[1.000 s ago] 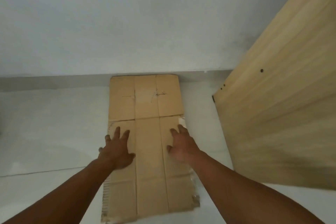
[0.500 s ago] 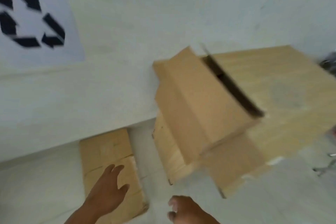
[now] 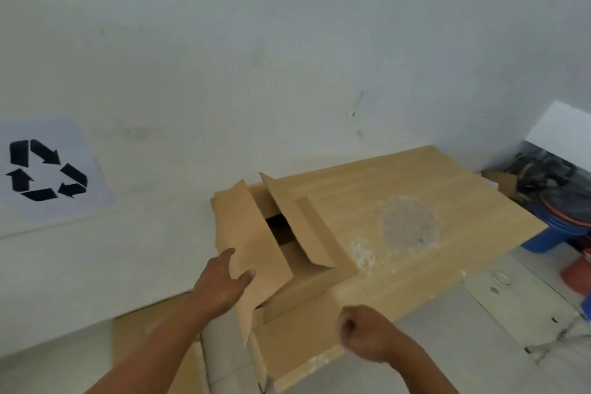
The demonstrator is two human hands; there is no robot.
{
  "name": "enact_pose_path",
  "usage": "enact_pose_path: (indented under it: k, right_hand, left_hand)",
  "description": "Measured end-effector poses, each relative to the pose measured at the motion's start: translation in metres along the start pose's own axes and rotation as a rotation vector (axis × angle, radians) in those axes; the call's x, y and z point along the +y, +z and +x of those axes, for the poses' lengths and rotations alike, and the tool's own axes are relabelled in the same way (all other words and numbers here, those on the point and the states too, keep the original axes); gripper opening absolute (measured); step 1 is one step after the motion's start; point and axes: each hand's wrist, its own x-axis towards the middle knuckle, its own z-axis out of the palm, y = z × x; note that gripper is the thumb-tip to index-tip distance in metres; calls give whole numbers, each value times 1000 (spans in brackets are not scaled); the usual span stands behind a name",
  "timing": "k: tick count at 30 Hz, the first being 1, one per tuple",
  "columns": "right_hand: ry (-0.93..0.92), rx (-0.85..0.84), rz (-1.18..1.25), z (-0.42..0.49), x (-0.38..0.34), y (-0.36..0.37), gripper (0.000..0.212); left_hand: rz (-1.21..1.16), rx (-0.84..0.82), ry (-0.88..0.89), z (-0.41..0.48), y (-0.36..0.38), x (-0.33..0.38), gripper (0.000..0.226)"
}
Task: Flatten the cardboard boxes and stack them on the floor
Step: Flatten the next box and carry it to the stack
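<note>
Left hand [image 3: 220, 286]: one, fingers spread wide, thumb [image 3: 248, 275] lying on the near flap of the box, the other fingers partly behind that flap's edge; whether they pinched it could not be told. Right hand [image 3: 367, 337]: one, fingers curled into a loose fist, holding nothing visible, just in front of the box's near lower edge, apart from it.

Box [image 3: 287, 253]: one, unflattened, open, standing on the table [image 3: 431, 198] at its left end, hard by the wall [image 3: 287, 41]. Flaps raised: two clearly, left and right of the dark opening; others blurred.

Flat cardboard [image 3: 150, 333]: one visible piece on the floor [image 3: 479, 345] below the left forearm, mostly hidden by the arm and cut off; whether one sheet or more could not be told.

Table: one, wood-grained, with one rough worn patch [image 3: 411, 224] and pale flecks round it.

Recycling sign [image 3: 48, 171]: one, on the wall, left edge cut off.

Right margin: a blue stool [image 3: 550, 233], a red item, dark clutter, all blurred and partly cut off.
</note>
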Motion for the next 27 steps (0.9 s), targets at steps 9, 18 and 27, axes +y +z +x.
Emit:
enact_pose_path:
  k: [9, 18, 27]
  right_hand:
    - [-227, 330, 184, 83, -29, -71, 55]
    - [-171, 180, 135, 122, -35, -57, 92]
    - [-49, 166, 396, 119, -21, -122, 67]
  left_hand:
    - [-141, 197, -287, 29, 57, 54, 111]
    - [-159, 130, -364, 43, 70, 56, 122]
    - [-314, -57, -249, 73, 38, 63, 96]
